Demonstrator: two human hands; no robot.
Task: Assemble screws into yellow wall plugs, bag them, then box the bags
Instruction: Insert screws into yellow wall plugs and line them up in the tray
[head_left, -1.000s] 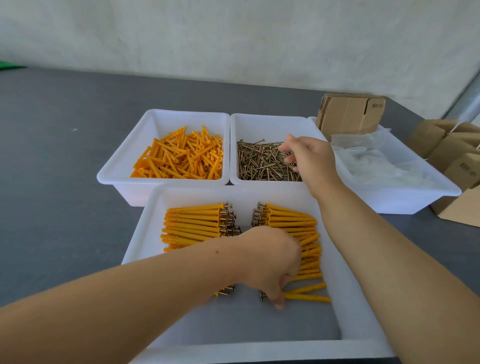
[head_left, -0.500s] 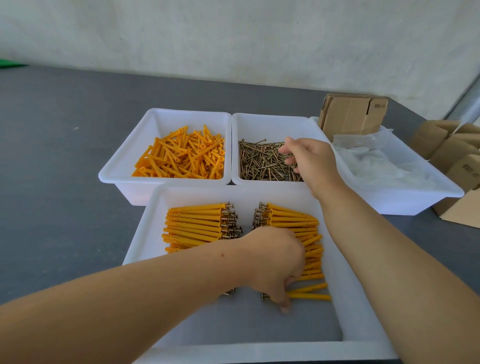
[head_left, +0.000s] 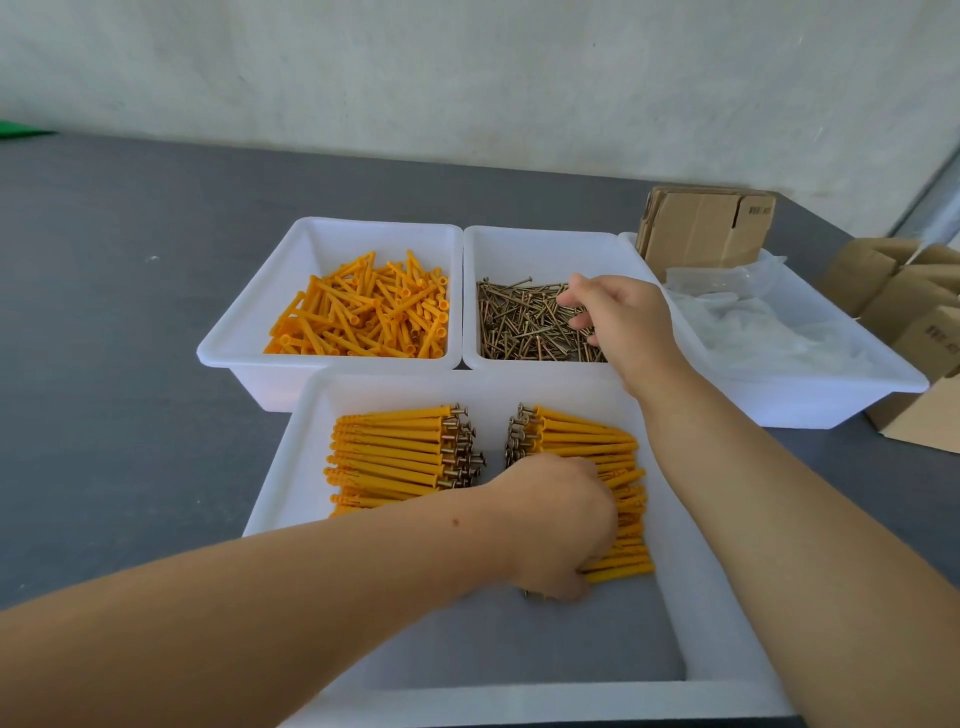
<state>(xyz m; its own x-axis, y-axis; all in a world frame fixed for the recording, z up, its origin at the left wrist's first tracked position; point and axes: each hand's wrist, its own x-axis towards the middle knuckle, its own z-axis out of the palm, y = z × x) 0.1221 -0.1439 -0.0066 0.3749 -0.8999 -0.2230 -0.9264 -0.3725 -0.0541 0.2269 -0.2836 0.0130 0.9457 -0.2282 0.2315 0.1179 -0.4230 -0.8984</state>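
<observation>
In the near white tray (head_left: 291, 499), assembled yellow plugs with screws lie in two piles: a left pile (head_left: 395, 457) and a right pile (head_left: 618, 499). My left hand (head_left: 556, 525) is knuckles-up on the near end of the right pile, and its fingers curl over the head ends of the lowest plugs. My right hand (head_left: 618, 322) reaches into the screw bin (head_left: 519, 249). Its fingertips dip into the loose screws (head_left: 524, 327) and pinch at them. Loose yellow plugs (head_left: 363, 317) fill the bin (head_left: 249, 332) to the left.
A third white bin (head_left: 831, 395) at the right holds clear plastic bags (head_left: 753, 322) and flat cardboard (head_left: 706, 228). Folded cardboard boxes (head_left: 914, 312) stand at the table's right edge. The grey tabletop (head_left: 104, 312) stretches to the left, with a wall behind.
My right hand has dropped lower and to the left into the screws. My left hand slid up the tray, and the two stray plugs now lie against the right pile.
</observation>
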